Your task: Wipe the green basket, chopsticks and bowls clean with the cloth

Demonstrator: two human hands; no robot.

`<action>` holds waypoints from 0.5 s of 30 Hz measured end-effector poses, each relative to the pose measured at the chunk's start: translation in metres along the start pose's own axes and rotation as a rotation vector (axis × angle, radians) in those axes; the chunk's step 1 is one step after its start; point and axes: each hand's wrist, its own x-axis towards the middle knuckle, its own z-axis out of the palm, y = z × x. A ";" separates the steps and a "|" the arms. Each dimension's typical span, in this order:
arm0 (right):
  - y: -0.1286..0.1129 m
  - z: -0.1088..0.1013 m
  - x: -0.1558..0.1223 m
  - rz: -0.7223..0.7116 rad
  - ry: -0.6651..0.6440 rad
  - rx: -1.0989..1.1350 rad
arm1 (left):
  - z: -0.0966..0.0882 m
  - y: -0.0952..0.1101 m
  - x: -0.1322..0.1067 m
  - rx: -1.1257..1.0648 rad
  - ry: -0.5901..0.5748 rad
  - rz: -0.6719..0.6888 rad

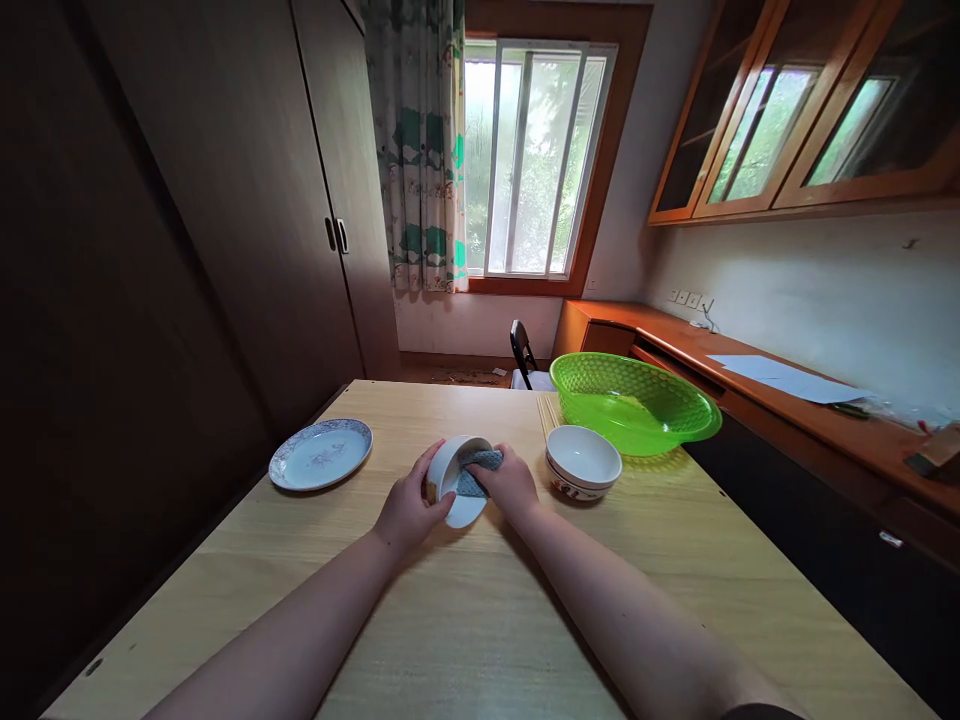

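My left hand (409, 508) grips a white bowl (454, 470) by its outer wall and holds it tilted on its side over the wooden table (480, 620). Inside the bowl, my right hand (511, 480) presses a grey cloth (478, 470) with closed fingers. Just to the right, two stacked white bowls (583, 462) stand upright on the table. A patterned plate (321, 453) lies flat at the left.
A green plastic basket (634, 402) sits at the table's far right corner, with chopsticks (546, 415) beside it. A dark chair (523, 352) stands beyond the table. Tall wardrobe at left, wooden counter (787, 400) with papers at right.
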 end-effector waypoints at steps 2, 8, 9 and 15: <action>0.001 0.005 -0.002 0.017 -0.048 0.084 | 0.004 -0.001 -0.002 -0.018 0.053 0.017; -0.005 0.015 -0.013 -0.002 -0.160 0.260 | 0.005 -0.002 -0.001 -0.056 0.112 0.023; -0.007 0.013 -0.013 0.008 -0.144 0.242 | 0.003 -0.002 0.000 -0.051 0.103 0.017; -0.006 -0.008 -0.002 -0.011 0.008 -0.063 | -0.002 0.001 0.001 0.015 0.010 -0.027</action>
